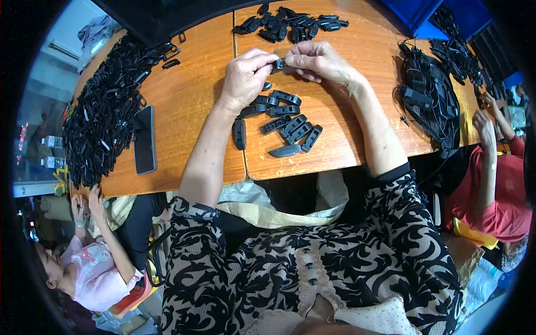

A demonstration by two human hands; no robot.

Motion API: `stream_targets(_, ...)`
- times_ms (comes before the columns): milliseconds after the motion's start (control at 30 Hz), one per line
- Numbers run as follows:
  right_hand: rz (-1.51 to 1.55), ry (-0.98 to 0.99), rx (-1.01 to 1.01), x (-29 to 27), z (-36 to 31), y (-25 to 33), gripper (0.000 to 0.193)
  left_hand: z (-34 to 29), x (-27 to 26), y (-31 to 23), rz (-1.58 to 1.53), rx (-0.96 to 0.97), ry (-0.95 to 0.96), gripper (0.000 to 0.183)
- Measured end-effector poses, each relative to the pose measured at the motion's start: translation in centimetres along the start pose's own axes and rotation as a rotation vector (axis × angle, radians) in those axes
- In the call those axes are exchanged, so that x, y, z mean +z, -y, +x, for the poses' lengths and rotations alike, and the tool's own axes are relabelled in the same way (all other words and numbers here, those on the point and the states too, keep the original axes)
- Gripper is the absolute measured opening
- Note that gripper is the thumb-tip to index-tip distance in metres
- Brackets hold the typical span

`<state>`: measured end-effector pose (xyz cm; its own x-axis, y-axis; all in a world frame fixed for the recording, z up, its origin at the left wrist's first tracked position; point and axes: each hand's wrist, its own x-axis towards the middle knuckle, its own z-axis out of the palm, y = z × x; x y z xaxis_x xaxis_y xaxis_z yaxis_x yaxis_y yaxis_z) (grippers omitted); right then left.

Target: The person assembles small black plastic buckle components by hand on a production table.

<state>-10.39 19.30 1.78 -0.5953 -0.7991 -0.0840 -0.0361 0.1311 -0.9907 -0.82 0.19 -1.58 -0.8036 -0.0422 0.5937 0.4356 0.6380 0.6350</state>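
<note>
Across the whole upper view runs a wooden table [190,100], two tops butted side by side with a seam down the middle. At its left end sprawls a big heap [103,117] of black plastic parts, reaching from the far edge down to the near one, and a dark phone [144,139] lies flat just beside it. On the right top sits a round mound of black cables [427,97], with blue bins [416,14] beyond it at the far edge. A smaller pile [290,25] of black clips lies at the far middle of the table — well apart from the heap. Nearer the person, a loose cluster of finished clips [285,125] is spread on the wood below the hands, some touching one another.

Both forearms come up from the patterned blouse [312,262] at the bottom. The left hand [245,78] is curled, its thumb and fingertips pinched on one end of a small black piece [277,63]; the right hand [321,61] meets it from the other side, fingers likewise closed on the same piece. That piece is held just above the table, between the two hands, over the near cluster.

Other people sit at either side — one in pink at lower left, with hands [86,204] at the heap's near edge, and one in red [502,195] at right
</note>
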Motion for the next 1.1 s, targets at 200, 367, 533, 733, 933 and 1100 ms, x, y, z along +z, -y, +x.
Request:
stream_targets(200,0.043,0.030,0.042,0.0,0.5,-0.8,0.021,-0.2,-0.1,0.0,-0.018,-0.074,0.024,0.021)
stream_targets(367,0.006,-0.026,-0.018,0.1,0.2,-1.0,0.022,-0.1,0.0,-0.5,-0.043,-0.137,0.038,0.022)
stream_targets(533,-0.009,-0.031,0.074,0.5,0.3,-0.2,0.026,-0.4,-0.1,-0.1,-0.032,-0.133,0.030,0.023)
stream_targets(733,-0.069,-0.185,0.127,1.3,0.4,-0.7,0.032,0.2,0.9,0.3,-0.113,-0.078,-0.016,0.023)
stream_targets(933,-0.050,-0.068,-0.003,2.1,0.1,-0.3,0.050,-0.4,-0.2,0.1,-0.481,-0.335,-0.047,0.021)
stream_targets(1100,-0.065,-0.061,-0.028,1.3,0.9,-2.0,0.041,0.9,-0.7,1.1,-0.260,-0.171,-0.087,0.031)
